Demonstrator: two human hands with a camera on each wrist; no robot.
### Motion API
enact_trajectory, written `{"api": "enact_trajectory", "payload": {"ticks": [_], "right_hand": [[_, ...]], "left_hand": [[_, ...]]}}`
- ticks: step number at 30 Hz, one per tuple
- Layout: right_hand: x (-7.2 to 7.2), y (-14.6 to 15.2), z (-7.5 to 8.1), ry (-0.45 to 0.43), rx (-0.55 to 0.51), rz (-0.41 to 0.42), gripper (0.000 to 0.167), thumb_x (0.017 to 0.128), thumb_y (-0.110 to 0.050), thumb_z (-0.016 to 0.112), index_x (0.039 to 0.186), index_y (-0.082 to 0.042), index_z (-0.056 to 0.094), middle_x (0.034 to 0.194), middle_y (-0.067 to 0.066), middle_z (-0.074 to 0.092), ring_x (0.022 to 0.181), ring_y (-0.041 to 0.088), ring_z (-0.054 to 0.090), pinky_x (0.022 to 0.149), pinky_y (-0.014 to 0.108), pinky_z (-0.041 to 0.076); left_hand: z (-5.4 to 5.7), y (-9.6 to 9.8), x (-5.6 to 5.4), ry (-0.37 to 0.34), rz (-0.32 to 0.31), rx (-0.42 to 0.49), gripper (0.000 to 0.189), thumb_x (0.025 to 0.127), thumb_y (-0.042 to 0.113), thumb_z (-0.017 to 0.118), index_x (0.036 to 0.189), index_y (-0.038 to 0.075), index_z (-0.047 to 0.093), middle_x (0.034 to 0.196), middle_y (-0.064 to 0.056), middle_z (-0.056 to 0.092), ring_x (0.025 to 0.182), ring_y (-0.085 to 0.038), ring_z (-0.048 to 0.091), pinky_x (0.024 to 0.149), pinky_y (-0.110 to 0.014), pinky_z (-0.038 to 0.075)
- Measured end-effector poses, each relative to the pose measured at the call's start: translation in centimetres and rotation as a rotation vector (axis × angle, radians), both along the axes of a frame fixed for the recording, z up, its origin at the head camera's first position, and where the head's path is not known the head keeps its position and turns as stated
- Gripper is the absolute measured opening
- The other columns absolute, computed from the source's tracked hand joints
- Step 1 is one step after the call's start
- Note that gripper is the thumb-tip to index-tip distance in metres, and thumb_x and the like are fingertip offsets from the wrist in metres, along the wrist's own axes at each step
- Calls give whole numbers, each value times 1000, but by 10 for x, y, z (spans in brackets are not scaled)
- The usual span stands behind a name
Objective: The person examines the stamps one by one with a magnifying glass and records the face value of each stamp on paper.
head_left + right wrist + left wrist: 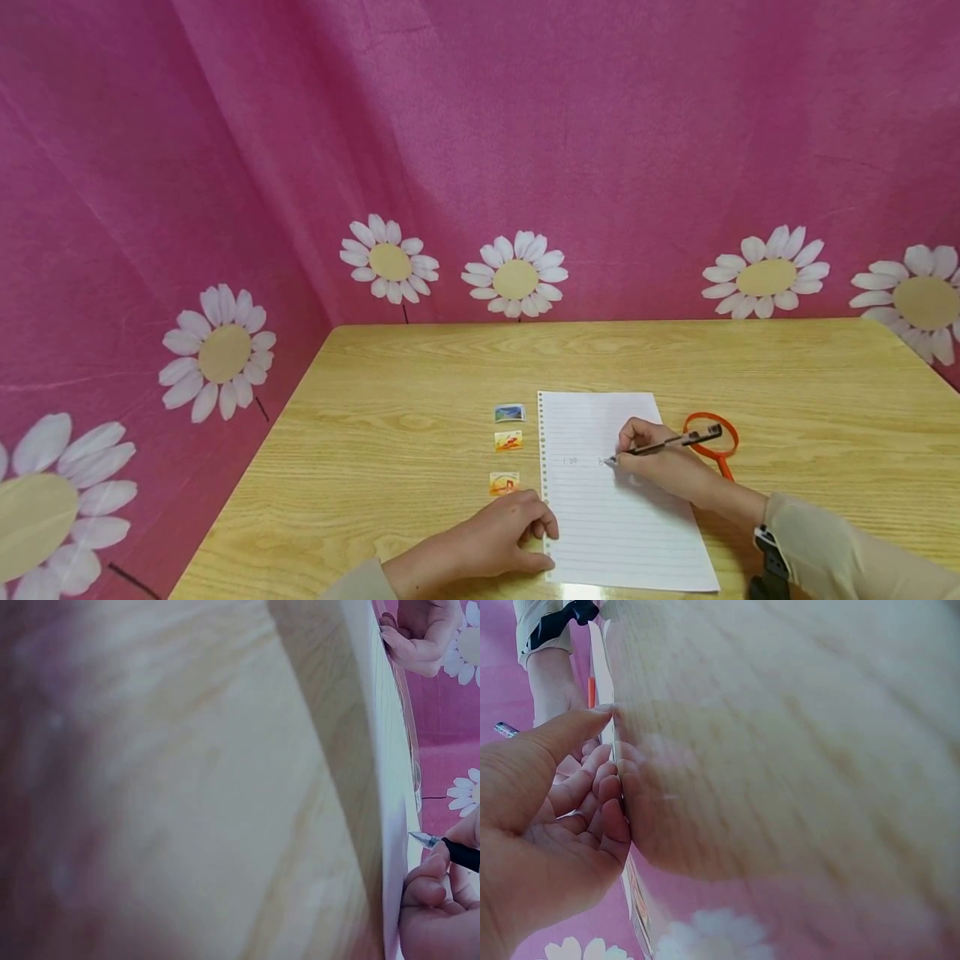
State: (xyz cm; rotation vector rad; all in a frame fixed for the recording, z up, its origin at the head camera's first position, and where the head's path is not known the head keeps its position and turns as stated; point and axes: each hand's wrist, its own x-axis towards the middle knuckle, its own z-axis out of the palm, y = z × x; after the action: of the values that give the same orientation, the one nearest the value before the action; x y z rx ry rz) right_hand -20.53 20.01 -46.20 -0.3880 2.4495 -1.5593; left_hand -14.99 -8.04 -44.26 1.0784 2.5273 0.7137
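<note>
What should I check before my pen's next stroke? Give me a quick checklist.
1. Pen gripped in the right hand: ok.
2. Pen tip beside the writing: ok, it points at the last figure.
3. Left hand at the paper: ok at its left edge; how firmly it presses, cannot tell.
4. Lowest stamp well away from the left hand: not ok, the hand is right beside it in the head view.
5. Magnifier off the writing: ok, it lies to the paper's right.
6. Last figure readable: cannot tell, too small.
</note>
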Motion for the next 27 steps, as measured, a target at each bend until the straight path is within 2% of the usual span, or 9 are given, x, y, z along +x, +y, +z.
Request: {"api": "enact_trajectory", "payload": {"ticks": [8, 12, 18, 27], "right_hand": [[0, 3, 2, -52, -76, -20, 25, 88, -9, 67, 97, 7, 50, 76, -2, 50, 64, 3, 45, 57, 18, 37], [1, 4, 1, -57, -85, -13, 24, 87, -8, 67, 96, 7, 50, 79, -3, 52, 67, 3, 45, 59, 18, 36], [2, 6, 0, -36, -91, -16, 22, 86, -6, 66, 94, 6, 50, 83, -3, 55, 72, 3, 46, 62, 18, 37], [1, 8, 6, 37, -137, 28, 19, 87, -3, 64, 96, 7, 51, 82, -8, 55, 75, 1, 47, 66, 19, 38]], "left_hand": [[-1, 0, 0, 14, -17, 2, 20, 85, 23, 77, 98, 15, 63, 85, 10, 50, 77, 7, 38, 72, -6, 36], [-1, 0, 1, -1, -16, 3, 20, 85, 23, 76, 98, 15, 63, 86, 10, 51, 77, 7, 38, 72, -7, 36], [1, 0, 2, -4, -4, -5, 20, 85, 23, 77, 98, 15, 64, 86, 10, 51, 78, 7, 38, 72, -7, 37], [2, 0, 1, -3, 0, -6, 20, 85, 24, 77, 98, 16, 63, 86, 11, 50, 78, 7, 39, 72, -8, 37]]}}
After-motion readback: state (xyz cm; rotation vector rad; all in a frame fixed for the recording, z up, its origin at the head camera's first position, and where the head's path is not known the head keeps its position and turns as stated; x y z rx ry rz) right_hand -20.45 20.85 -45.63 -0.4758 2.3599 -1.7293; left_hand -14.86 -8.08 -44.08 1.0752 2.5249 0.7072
